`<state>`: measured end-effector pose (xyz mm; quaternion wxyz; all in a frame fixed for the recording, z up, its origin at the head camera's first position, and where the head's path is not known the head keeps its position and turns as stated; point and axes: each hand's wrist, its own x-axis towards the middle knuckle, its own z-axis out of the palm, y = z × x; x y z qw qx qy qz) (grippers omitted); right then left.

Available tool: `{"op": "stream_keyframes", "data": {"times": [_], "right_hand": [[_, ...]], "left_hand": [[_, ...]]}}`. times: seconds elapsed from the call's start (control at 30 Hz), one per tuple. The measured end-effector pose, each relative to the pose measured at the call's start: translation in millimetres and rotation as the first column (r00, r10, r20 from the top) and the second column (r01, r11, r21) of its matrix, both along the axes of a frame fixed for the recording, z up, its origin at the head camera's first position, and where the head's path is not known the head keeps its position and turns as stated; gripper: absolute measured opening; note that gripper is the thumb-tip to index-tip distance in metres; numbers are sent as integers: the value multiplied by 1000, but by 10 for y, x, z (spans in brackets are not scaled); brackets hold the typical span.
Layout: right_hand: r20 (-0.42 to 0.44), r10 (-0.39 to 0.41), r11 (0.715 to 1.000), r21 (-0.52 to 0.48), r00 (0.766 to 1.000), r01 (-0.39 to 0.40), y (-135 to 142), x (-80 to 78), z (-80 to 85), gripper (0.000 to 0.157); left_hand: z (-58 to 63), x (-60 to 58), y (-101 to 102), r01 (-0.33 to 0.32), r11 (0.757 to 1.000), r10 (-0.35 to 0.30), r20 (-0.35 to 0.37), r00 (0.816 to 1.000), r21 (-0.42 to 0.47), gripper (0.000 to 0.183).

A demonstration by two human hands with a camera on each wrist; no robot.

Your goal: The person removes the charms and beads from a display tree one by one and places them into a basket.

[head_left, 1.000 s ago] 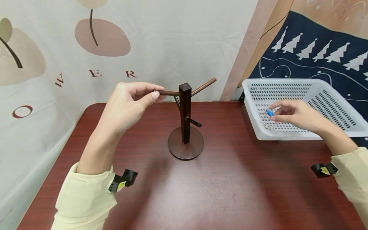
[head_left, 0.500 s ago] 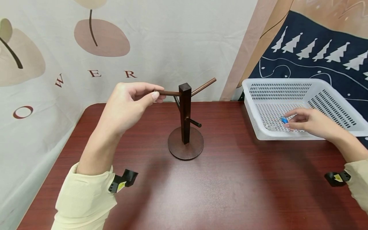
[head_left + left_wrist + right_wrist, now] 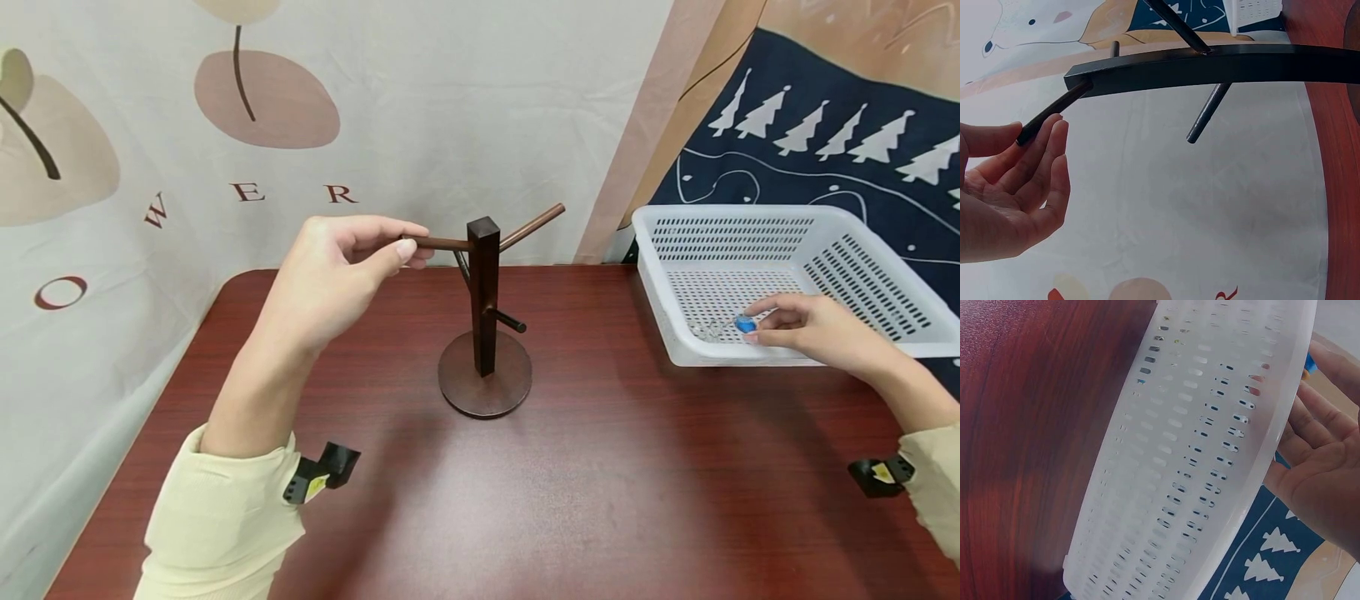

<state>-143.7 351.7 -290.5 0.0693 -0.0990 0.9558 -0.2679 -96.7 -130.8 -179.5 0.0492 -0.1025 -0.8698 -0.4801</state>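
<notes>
A dark wooden peg stand [image 3: 483,296], like a mug tree, stands upright on its round base [image 3: 501,392] in the middle of the table. My left hand [image 3: 322,275] pinches the outer end of its upper left peg [image 3: 446,244] between thumb and fingers; the left wrist view shows the same peg [image 3: 1054,111]. Inside the white basket's outline in the head view, my right hand [image 3: 821,333] pinches a small blue item [image 3: 745,323] at its fingertips. Something thin and glinting trails left of it. In the right wrist view the basket wall and the fingers mostly hide the blue item [image 3: 1310,362].
The white perforated plastic basket [image 3: 660,308] sits at the table's back right. Other pegs [image 3: 534,225] stick out of the stand at differing heights. A pale printed cloth [image 3: 450,108] hangs behind the reddish-brown table [image 3: 570,500].
My right hand has moved right and toward me over the basket, carrying the blue item, whose blue face now shows rounder. My left hand keeps its pinch on the peg.
</notes>
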Motion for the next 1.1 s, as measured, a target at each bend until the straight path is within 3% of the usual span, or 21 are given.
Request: {"op": "stream_keyframes", "data": {"times": [0.23, 0.5, 0.73, 0.93, 1.1], "right_hand": [[-19, 21, 1000, -10, 1000, -21, 2, 1, 5, 33], [-3, -11, 999, 32, 1000, 11, -48, -12, 75, 37], [-3, -32, 999, 14, 999, 32, -198, -28, 149, 38], [-14, 13, 998, -63, 1000, -13, -383, -67, 149, 35], [-17, 18, 998, -60, 1000, -19, -581, -75, 166, 34]], "left_hand": [[9, 4, 1, 9, 1000, -9, -2, 1000, 7, 21], [14, 6, 9, -7, 1000, 7, 2, 1000, -10, 22], [14, 12, 5, -5, 1000, 5, 6, 1000, -6, 22], [14, 14, 1, -10, 1000, 10, 12, 1000, -7, 22], [14, 17, 7, -10, 1000, 10, 13, 1000, -4, 22]]}}
